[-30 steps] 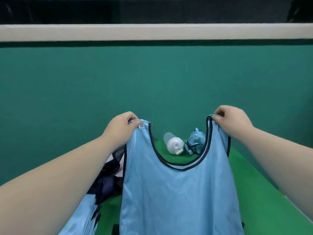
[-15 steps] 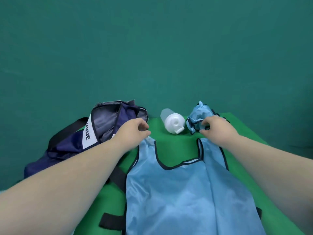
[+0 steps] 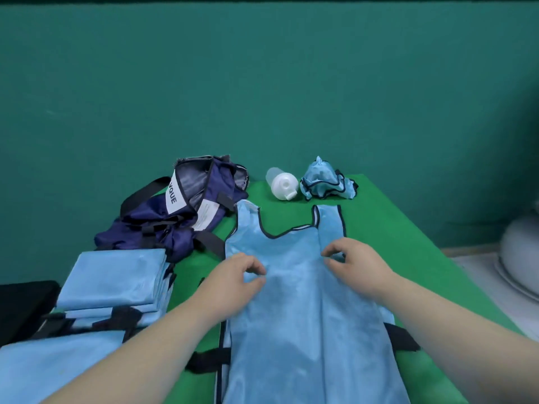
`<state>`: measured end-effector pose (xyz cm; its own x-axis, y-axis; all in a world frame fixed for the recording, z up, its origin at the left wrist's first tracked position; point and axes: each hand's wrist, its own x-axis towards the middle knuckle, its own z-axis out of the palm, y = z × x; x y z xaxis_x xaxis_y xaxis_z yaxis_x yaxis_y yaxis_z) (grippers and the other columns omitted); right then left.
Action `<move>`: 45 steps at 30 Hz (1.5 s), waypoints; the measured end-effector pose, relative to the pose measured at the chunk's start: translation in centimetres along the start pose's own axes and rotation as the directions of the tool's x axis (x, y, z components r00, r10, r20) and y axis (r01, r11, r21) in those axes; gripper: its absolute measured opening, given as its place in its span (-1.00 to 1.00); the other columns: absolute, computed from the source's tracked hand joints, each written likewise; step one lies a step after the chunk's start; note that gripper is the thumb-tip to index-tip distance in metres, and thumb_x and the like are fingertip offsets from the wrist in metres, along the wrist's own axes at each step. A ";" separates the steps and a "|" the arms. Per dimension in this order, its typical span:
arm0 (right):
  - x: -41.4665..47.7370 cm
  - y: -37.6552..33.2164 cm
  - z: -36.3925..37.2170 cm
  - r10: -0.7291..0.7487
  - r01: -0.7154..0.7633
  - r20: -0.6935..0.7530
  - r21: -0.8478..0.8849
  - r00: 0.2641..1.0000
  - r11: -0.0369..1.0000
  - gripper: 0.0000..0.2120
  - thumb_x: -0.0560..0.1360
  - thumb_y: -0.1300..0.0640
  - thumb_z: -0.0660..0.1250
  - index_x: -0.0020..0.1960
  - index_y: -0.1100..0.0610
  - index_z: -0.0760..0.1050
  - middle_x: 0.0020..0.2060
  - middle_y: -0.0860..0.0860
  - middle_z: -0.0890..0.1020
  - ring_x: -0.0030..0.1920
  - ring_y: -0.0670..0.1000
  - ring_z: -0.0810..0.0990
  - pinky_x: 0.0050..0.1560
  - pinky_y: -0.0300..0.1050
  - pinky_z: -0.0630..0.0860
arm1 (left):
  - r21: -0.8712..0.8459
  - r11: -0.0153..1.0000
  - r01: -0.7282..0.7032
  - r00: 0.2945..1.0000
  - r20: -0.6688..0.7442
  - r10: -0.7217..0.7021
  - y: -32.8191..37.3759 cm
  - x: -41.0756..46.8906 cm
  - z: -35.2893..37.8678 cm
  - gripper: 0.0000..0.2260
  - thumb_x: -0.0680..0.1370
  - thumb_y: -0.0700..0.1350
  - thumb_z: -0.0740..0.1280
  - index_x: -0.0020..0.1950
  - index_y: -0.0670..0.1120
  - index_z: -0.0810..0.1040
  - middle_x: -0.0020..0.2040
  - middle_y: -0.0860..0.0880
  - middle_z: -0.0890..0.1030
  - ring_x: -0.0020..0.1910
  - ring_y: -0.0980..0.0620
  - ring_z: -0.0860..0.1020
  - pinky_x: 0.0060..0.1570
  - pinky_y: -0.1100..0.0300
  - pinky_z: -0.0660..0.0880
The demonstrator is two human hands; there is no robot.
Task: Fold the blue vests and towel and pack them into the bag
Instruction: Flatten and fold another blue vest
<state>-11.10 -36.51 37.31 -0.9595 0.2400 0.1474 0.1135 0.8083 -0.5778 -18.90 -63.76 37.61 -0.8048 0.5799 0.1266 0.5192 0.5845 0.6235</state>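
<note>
A light blue vest [image 3: 306, 316] with dark trim lies flat on the green table [image 3: 393, 228], neck opening toward the wall. My left hand [image 3: 237, 275] rests on its left chest with loosely curled fingers. My right hand [image 3: 354, 262] rests on its right chest below the shoulder strap, fingers also loosely curled and holding nothing I can make out. The open navy bag [image 3: 186, 211] lies at the back left. Several folded blue vests [image 3: 116, 281] are stacked to the left. A crumpled blue vest [image 3: 323, 182] sits at the back.
A white bottle [image 3: 281, 183] lies on its side between the bag and the crumpled vest. More blue fabric [image 3: 43, 371] covers the near left corner, crossed by black straps [image 3: 122, 319]. A black object [image 3: 23, 304] is at far left, a white rounded object [image 3: 519, 258] beyond the table's right edge.
The vest, held up by its shoulder straps a second ago, now lies flat on the table. Both hands have let go of the straps and drawn back to its chest.
</note>
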 end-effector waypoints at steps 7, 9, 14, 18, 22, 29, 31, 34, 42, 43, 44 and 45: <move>-13.3 -2.0 1.9 -0.057 0.057 -0.016 0.014 0.998 0.998 -0.89 0.52 0.09 0.37 0.03 -0.05 0.61 -0.06 -0.29 0.55 0.04 -0.22 0.46 0.07 -0.38 0.33 | 0.068 0.982 -0.178 0.983 0.064 0.173 1.3 -13.1 3.1 -0.96 0.53 0.03 0.38 -0.05 0.15 0.55 -0.05 0.22 0.50 0.05 0.32 0.43 0.11 0.41 0.31; -16.1 -2.2 3.0 -0.114 0.114 -0.011 0.002 0.993 0.994 -0.88 0.49 0.08 0.37 0.02 -0.01 0.63 -0.05 -0.22 0.59 0.07 -0.17 0.50 0.13 -0.40 0.35 | 0.119 0.966 -0.230 0.972 0.071 0.223 1.7 -15.6 3.7 -0.87 0.51 0.12 0.32 -0.02 0.12 0.57 -0.03 0.22 0.50 0.07 0.27 0.43 0.18 0.28 0.35; -21.1 -2.2 5.3 -0.195 0.198 0.051 -0.051 0.979 0.979 -0.73 0.45 -0.04 0.22 0.02 0.00 0.62 -0.08 -0.17 0.59 0.06 -0.11 0.52 0.15 -0.15 0.46 | 0.209 0.937 -0.280 0.960 0.076 0.270 2.1 -19.3 4.7 -0.81 0.52 0.16 0.30 0.03 0.11 0.58 0.02 0.20 0.49 0.11 0.17 0.42 0.22 0.16 0.36; -22.6 -2.1 5.6 -0.192 0.197 0.064 -0.091 0.979 0.976 -0.65 0.48 -0.06 0.23 0.18 0.02 0.60 0.02 -0.14 0.60 0.14 -0.07 0.50 0.21 -0.19 0.40 | 0.217 0.939 -0.268 0.963 0.083 0.255 1.6 -21.0 5.7 -0.81 0.53 0.14 0.33 0.07 0.10 0.59 0.07 0.22 0.49 0.17 0.20 0.41 0.28 0.18 0.33; -22.8 -1.8 6.1 -0.194 0.209 0.112 -0.144 0.975 0.967 -0.62 0.51 -0.03 0.25 0.30 0.01 0.54 0.15 -0.12 0.59 0.24 -0.05 0.47 0.30 -0.12 0.39 | 0.247 0.931 -0.268 0.962 0.118 0.246 0.4 -21.8 6.4 -0.75 0.54 0.15 0.33 0.18 0.11 0.57 0.29 0.19 0.44 0.34 0.19 0.34 0.41 0.21 0.22; -21.3 -1.1 6.8 -0.168 0.185 0.099 -0.194 0.981 0.964 -0.55 0.48 -0.08 0.24 0.32 0.02 0.54 0.22 -0.10 0.57 0.29 -0.01 0.47 0.34 -0.02 0.39 | 0.309 0.912 -0.269 0.963 0.111 0.246 -2.4 -21.7 6.7 -0.67 0.49 0.25 0.26 0.17 0.14 0.54 0.35 0.16 0.43 0.38 0.13 0.35 0.40 0.12 0.27; -20.6 -0.8 6.9 -0.154 0.164 0.072 -0.182 0.986 0.969 -0.58 0.46 -0.08 0.23 0.25 0.03 0.59 0.17 -0.10 0.59 0.24 0.00 0.50 0.30 -0.01 0.42 | 0.314 0.908 -0.276 0.961 0.114 0.253 -3.0 -21.4 6.6 -0.65 0.47 0.29 0.27 0.16 0.16 0.53 0.36 0.17 0.42 0.39 0.14 0.33 0.40 0.17 0.21; -19.7 -0.2 6.9 -0.135 0.140 0.037 -0.161 0.990 0.977 -0.63 0.46 -0.06 0.25 0.19 0.02 0.61 0.14 -0.12 0.60 0.23 -0.02 0.51 0.30 0.00 0.40 | 0.309 0.906 -0.290 0.957 0.095 0.274 -3.5 -20.8 6.5 -0.57 0.44 0.34 0.31 0.20 0.14 0.52 0.34 0.18 0.44 0.38 0.15 0.35 0.39 0.15 0.24; -17.4 1.0 6.8 -0.119 0.118 0.004 -0.164 0.993 0.979 -0.74 0.50 0.04 0.38 0.18 0.03 0.61 0.15 -0.10 0.60 0.23 0.00 0.50 0.29 -0.01 0.39 | 0.334 0.896 -0.294 0.955 0.121 0.269 -4.5 -18.8 6.0 -0.28 0.28 0.49 0.36 0.31 0.10 0.51 0.41 0.14 0.41 0.45 0.10 0.30 0.44 0.13 0.16; -17.0 1.2 6.7 -0.112 0.111 0.002 -0.161 0.994 0.981 -0.73 0.50 0.06 0.38 0.18 0.04 0.61 0.15 -0.10 0.60 0.23 0.00 0.50 0.29 -0.01 0.40 | 0.338 0.894 -0.295 0.955 0.145 0.260 -4.6 -18.5 5.8 -0.23 0.27 0.50 0.35 0.35 0.10 0.49 0.45 0.14 0.38 0.47 0.10 0.27 0.45 0.15 0.11; -16.7 1.4 6.5 -0.109 0.107 0.001 -0.160 0.994 0.981 -0.73 0.50 0.07 0.38 0.19 0.05 0.61 0.15 -0.09 0.60 0.23 0.01 0.51 0.28 0.00 0.41 | 0.345 0.890 -0.298 0.953 0.170 0.253 -4.6 -18.2 5.7 -0.19 0.26 0.52 0.34 0.39 0.11 0.46 0.48 0.15 0.34 0.50 0.11 0.23 0.47 0.16 0.07; -16.3 1.5 6.4 -0.109 0.108 0.002 -0.162 0.994 0.981 -0.73 0.50 0.08 0.38 0.19 0.06 0.61 0.15 -0.07 0.61 0.22 0.02 0.51 0.28 0.00 0.42 | 0.356 0.884 -0.302 0.950 0.191 0.247 -4.6 -18.0 5.4 -0.16 0.25 0.53 0.34 0.43 0.12 0.42 0.51 0.15 0.30 0.51 0.11 0.19 0.49 0.17 0.03</move>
<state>3.11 -42.66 28.95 -0.9667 0.1493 0.2077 0.0496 0.9060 -0.4204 -5.25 -73.75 28.31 -0.5811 0.8039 0.1268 0.8045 0.5440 0.2384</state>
